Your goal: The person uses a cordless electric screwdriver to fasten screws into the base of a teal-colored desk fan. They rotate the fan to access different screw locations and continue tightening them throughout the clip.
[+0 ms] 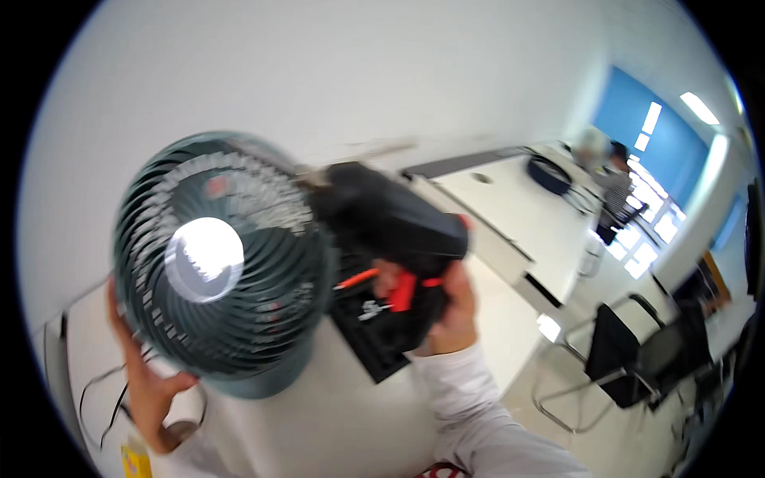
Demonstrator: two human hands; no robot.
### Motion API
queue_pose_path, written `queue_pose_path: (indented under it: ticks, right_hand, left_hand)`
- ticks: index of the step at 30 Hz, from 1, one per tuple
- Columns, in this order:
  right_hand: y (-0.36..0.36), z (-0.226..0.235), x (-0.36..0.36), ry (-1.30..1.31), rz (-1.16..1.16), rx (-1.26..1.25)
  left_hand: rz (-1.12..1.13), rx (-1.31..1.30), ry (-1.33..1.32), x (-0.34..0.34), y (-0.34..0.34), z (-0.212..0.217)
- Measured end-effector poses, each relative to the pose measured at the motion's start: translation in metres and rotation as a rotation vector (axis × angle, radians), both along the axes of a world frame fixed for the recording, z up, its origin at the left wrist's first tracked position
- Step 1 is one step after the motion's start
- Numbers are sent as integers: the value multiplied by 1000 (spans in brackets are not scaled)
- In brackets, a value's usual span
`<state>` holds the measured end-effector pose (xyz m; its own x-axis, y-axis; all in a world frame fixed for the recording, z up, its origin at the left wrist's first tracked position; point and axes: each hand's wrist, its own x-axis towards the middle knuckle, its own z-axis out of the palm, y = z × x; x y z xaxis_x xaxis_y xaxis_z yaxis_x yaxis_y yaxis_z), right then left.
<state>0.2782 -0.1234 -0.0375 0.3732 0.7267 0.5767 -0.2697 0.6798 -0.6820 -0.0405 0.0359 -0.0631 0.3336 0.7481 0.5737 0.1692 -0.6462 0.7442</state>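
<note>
A round, dark green desk fan with curved grille blades and a shiny round centre stands on the white table. My left hand holds its left side, fingers along the rim and thumb at the lower edge. In my right hand is a black and red power drill, gripped by the handle. Its front end is at the fan's upper right rim; motion blur hides whether they touch. Partly behind the drill lies a black tool tray with small light pieces and an orange-red stick-shaped tool.
The white tabletop meets a white wall. A black cable and a yellow item lie at left. Another white table bears a dark round object. Black chairs and a distant person are on the right.
</note>
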Motion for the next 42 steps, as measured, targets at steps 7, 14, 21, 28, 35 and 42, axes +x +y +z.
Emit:
queue_pose_path:
  ticks: [7,14,21,28,35,42]
  right_hand:
    - [-65,-8,34,-11,-188,-141]
    - [-93,-72,59,285,-389,-494]
    - [-113,-91,93,-48,-590,-658]
    - [-116,-102,122,63,-409,-750]
    - [-101,-113,110,393,-177,-598]
    - [-112,-131,96,955,689,51]
  left_hand:
    - [95,87,72,25,-27,9]
    - [152,194,121,21,-36,12]
    - [195,152,156,10,-16,6]
    - [127,101,210,-2,0,-9]
    - [117,101,217,-19,7,-15]
    - [20,12,204,-16,22,-27]
